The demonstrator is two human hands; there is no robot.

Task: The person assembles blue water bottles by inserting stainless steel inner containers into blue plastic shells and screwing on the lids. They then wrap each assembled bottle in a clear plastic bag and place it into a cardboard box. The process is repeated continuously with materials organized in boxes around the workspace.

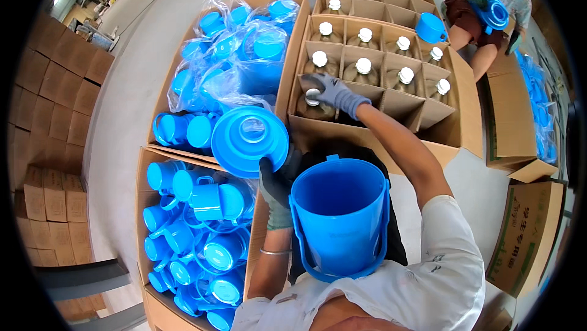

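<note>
My gloved left hand grips the rim of a round blue plastic piece, like a wide lid or bowl with stepped rings and a pale centre. My gloved right hand reaches into a divided carton, fingers around the top of a white-capped clear bottle in its near left compartment. Part of that bottle is hidden by the hand. More white-capped bottles stand in the other compartments. Between my forearms, a blue bucket sits upright at my lap, its handle hanging down in front.
Left of me, a carton holds blue mugs; beyond it another holds bagged blue mugs. A blue mug rests on the divided carton's far right edge. At far right a co-worker holds a blue ringed piece. Stacked cartons stand left.
</note>
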